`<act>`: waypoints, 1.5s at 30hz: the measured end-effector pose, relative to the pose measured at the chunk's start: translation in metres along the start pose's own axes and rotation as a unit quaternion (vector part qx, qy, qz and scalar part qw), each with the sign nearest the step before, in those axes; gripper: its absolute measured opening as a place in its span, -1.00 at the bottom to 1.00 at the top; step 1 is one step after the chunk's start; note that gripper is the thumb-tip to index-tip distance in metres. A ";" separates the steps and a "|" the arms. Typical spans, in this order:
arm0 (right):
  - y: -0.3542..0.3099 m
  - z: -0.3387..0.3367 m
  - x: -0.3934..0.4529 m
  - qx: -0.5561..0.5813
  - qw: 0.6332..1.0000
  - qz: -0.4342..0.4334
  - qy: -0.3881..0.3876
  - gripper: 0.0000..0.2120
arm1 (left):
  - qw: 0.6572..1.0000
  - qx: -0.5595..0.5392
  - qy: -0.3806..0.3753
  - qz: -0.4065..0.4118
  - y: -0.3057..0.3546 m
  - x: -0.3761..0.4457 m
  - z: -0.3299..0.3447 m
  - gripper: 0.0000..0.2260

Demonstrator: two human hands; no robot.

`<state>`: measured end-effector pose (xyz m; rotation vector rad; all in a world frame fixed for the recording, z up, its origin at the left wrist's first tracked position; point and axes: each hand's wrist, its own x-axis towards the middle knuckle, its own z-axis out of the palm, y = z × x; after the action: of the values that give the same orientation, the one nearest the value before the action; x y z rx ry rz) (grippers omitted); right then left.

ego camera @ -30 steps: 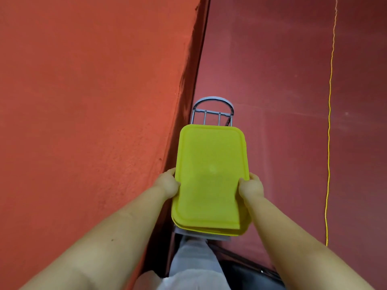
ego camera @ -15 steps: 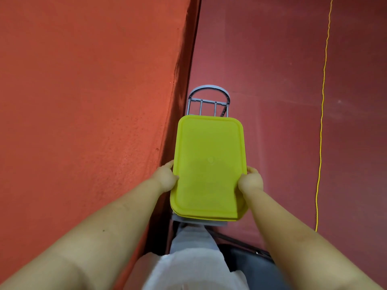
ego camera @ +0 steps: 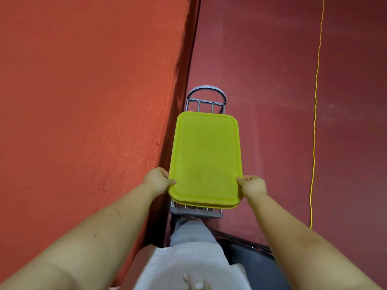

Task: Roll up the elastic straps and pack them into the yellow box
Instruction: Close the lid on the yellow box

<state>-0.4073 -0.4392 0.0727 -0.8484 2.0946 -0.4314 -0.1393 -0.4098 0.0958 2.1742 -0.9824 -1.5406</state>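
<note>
The person holds the yellow box, lid on, out in front over a grey wire rack that stands against the red wall. The left hand grips its near left edge, thumb on the lid and fingers curled under; the right hand pinches the near right edge the same way. No straps show anywhere here. It looks like the box is being lifted off or set on the rack, so the sound way is to keep it level, both hands sharing the weight, and clear the rack's rails and the wall before turning. With both grips at the near end, the far end could dip and the lid slide
</note>
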 end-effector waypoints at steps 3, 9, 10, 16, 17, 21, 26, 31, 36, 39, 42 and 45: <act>0.003 -0.001 -0.003 0.027 1.000 -0.013 0.002 -0.79 | 1.000 -0.021 0.012 0.011 -0.004 -0.003 -0.001 -0.86; 0.009 0.006 -0.007 0.029 0.999 -0.020 0.016 -0.75 | 0.999 0.000 0.033 0.034 -0.014 -0.005 0.001 -0.83; 0.009 0.008 -0.006 0.024 0.999 -0.020 0.015 -0.75 | 0.999 0.004 0.027 0.036 -0.015 -0.005 0.002 -0.81; 0.012 0.010 -0.005 -0.015 1.000 -0.022 0.015 -0.72 | 0.999 0.022 0.021 0.034 -0.019 -0.007 0.009 -0.69; 0.012 0.009 -0.006 -0.023 0.999 -0.026 0.019 -0.71 | 0.999 0.024 0.021 0.034 -0.020 -0.007 0.012 -0.66; 0.012 0.009 -0.014 -0.050 0.998 -0.019 0.030 -0.67 | 0.999 0.032 0.023 0.035 -0.024 -0.008 0.021 -0.56; 0.019 0.009 -0.015 -0.044 0.999 0.012 0.017 -0.74 | 0.999 -0.026 0.033 -0.016 -0.026 -0.009 0.025 -0.69; 0.022 0.004 -0.018 0.041 0.999 -0.023 0.027 -0.83 | 0.998 -0.021 0.064 0.012 -0.020 -0.008 0.016 -0.75; 0.016 -0.001 -0.020 0.095 0.994 -0.038 0.037 -0.83 | 0.994 -0.058 0.078 0.041 -0.014 -0.008 0.014 -0.69; 0.022 0.000 -0.023 0.088 0.995 -0.033 0.035 -0.86 | 0.995 -0.066 0.068 0.028 -0.021 -0.010 0.017 -0.68; 0.033 0.003 -0.027 0.082 0.996 -0.017 0.033 -0.87 | 0.997 -0.063 0.053 0.013 -0.032 -0.012 0.023 -0.68; 0.039 0.007 -0.030 0.085 0.996 -0.011 0.032 -0.84 | 0.997 -0.050 0.051 0.010 -0.038 -0.013 0.025 -0.68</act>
<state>-0.4052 -0.3907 0.0638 -0.7661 2.0733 -0.6463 -0.1510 -0.3698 0.0729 2.1437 -0.8745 -1.4239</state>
